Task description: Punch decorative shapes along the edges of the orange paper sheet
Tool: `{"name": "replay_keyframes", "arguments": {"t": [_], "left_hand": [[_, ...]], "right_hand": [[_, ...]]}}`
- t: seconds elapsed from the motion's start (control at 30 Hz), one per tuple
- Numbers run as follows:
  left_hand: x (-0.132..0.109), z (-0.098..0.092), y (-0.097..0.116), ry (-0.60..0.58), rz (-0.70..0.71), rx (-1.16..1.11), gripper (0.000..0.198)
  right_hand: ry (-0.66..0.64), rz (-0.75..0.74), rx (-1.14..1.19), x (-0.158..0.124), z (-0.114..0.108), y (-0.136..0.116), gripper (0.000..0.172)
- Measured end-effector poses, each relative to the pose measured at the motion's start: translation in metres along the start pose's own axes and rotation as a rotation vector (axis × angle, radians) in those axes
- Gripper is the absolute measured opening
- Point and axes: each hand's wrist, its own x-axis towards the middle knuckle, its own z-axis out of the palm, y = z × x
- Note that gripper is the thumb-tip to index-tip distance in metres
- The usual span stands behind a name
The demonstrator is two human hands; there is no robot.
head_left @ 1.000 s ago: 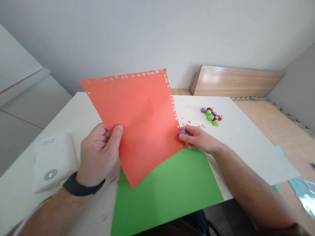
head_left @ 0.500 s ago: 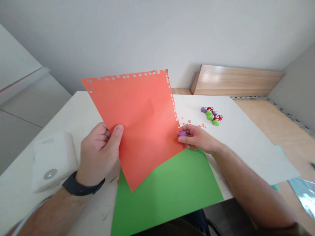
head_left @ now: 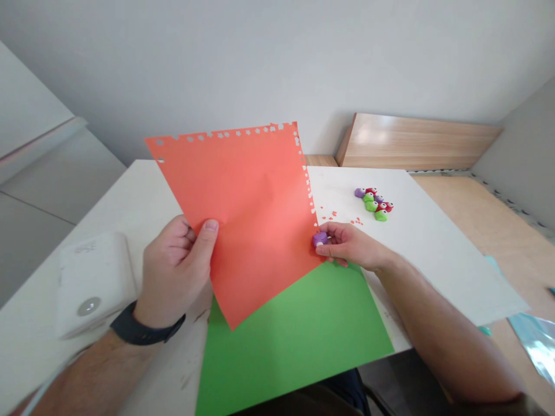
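My left hand pinches the left edge of an orange sheet of paper, thumb on the near face. Small shaped holes run along the sheet's top and right edges. My right hand is closed on a small purple craft punch at the lower part of the right edge. Whether the paper sits inside its slot I cannot tell. Under the raised orange sheet, a green sheet of paper lies on the white table and overhangs its front edge.
Several purple, red and green punches cluster at the back right. Tiny orange paper cutouts lie near my right hand. A white box-like device stands on the left. A wooden board leans at the wall.
The purple punch has turned slightly in my right hand, so a whitish part now shows. The orange sheet's lower corner has risen a little. My left hand keeps its grip.
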Motion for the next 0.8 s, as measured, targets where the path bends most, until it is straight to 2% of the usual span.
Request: {"name": "replay_keyframes", "arguments": {"t": [0.23, 0.8], "left_hand": [[-0.0011, -0.0005, -0.0041, -0.009, -0.032, 0.006, 0.022], [-0.0008, -0.0008, -0.0016, -0.004, -0.033, 0.007, 0.026]], "right_hand": [[0.038, 0.018, 0.044, 0.0008, 0.0011, -0.0019, 0.041], [0.044, 0.056, 0.057, -0.0018, 0.0005, -0.0091, 0.042]]}}
